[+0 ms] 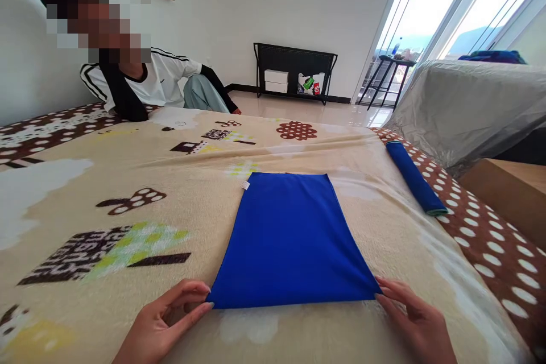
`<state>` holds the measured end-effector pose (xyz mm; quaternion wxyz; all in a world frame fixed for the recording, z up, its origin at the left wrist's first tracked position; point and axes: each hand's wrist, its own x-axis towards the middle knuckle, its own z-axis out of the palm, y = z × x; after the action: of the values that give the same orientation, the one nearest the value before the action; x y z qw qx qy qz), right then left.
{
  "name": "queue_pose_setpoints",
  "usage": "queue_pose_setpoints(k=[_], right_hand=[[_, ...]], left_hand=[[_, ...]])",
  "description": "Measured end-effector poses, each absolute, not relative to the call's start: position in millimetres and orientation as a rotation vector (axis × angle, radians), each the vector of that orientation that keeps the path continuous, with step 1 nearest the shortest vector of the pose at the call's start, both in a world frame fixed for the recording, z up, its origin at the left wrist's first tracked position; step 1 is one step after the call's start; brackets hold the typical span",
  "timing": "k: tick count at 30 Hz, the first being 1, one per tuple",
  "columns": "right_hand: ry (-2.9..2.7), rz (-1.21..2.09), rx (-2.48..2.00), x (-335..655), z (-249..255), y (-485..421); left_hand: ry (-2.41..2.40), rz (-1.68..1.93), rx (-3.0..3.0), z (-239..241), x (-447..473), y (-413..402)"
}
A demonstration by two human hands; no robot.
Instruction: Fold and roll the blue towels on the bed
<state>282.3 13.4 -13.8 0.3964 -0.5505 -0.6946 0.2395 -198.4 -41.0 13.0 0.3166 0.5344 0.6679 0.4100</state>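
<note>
A blue cloth point(290, 239) lies spread out on the patterned blanket point(200, 182), with a small white tag at its far left corner. My left hand point(170, 315) pinches the near left corner between thumb and fingers. At the near right corner, my right hand point(413, 315) grips the cloth the same way. The near edge is drawn straight between both hands. Off to the right rests a rolled blue cloth point(416, 178) with a green edge, apart from my hands.
A person point(166, 77) in a white top leans on the bed's far left edge. Beyond stand a black rack point(294, 60) and a stool point(390, 62) by the window. A plastic-covered piece of furniture point(478, 96) and a cardboard box point(507, 187) are at the right.
</note>
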Motion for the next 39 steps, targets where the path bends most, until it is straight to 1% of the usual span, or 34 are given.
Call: queue_pose_setpoints(k=[5,10,13,18,20,23,25,26,28,29,32,35,39], right_hand=[[-1.949,0.317,-1.235,277.2,-7.8,5.3],[-2.147,0.147,-0.973,285.0,-2.6,2.3],[-2.237,0.079,-0.95,292.2,-4.6,0.4],[-2.342,-0.064,-0.933,298.1,-3.7,-3.8],[-2.313,-0.109,-0.965,300.3,4.4,-4.0],[-2.166,-0.111,-1.017,291.7,24.4,-0.3],[-2.07,-0.091,-1.056,267.4,36.6,5.1],[-2.042,-0.089,-1.083,248.7,40.4,8.4],[-2.067,-0.096,-1.155,202.7,40.8,14.8],[-2.126,-0.105,-1.197,179.1,37.5,17.4],[-2.353,-0.178,-1.28,133.1,17.2,19.9],[-2.427,-0.277,-1.366,147.7,-6.7,12.3],[-2.335,-0.38,-1.476,209.8,-19.6,-4.5]], left_hand=[[1.75,1.109,1.478,8.9,-202.6,-46.9],[1.708,1.201,1.613,5.6,-209.6,-53.0],[1.693,1.157,1.72,-4.2,-215.9,-58.5],[1.803,1.058,1.872,-19.5,-224.6,-67.7],[1.869,1.079,1.83,-14.2,-224.0,-69.6],[2.125,1.129,1.679,9.5,-208.4,-64.9],[2.169,1.148,1.821,28.2,-181.9,-53.2],[2.096,1.145,2.002,35.5,-163.7,-44.7],[1.826,1.048,2.428,42.7,-121.4,-24.5],[1.713,0.932,2.584,42.1,-100.7,-14.4],[1.636,0.592,2.783,27.6,-62.3,5.2],[1.775,0.432,2.779,6.9,-77.5,-2.2],[2.048,0.41,2.653,-5.8,-135.9,-34.3]])
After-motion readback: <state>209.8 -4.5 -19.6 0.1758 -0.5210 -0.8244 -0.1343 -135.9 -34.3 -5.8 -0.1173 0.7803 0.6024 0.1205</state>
